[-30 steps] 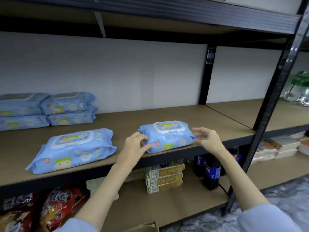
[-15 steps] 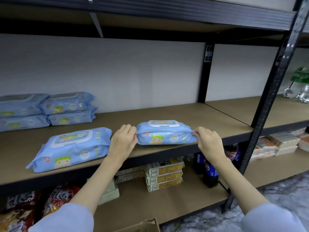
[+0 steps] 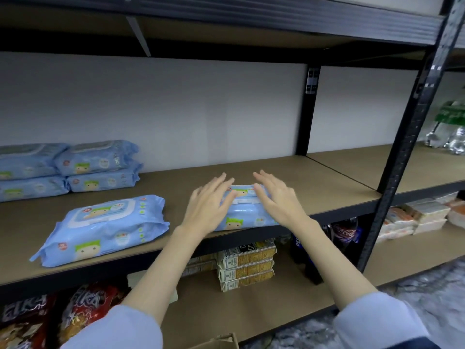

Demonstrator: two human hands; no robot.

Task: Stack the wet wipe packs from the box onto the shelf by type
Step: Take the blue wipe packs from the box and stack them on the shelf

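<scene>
Having released its ends, the left hand [image 3: 208,207] and right hand [image 3: 278,201] now lie flat and open on the wet wipe pack [image 3: 245,214], set right of the lone pack [image 3: 105,226] on the shelf [image 3: 327,177], apparently placed.

On the lower shelf we see three stacked cracker boxes [image 3: 246,269], with dark cola bottles [image 3: 345,235] just to their right. Red snack bags [image 3: 83,308] lie at lower left. At the far right we find stacked white packets [image 3: 417,216], and plastic water bottles [image 3: 450,133] above them.
</scene>
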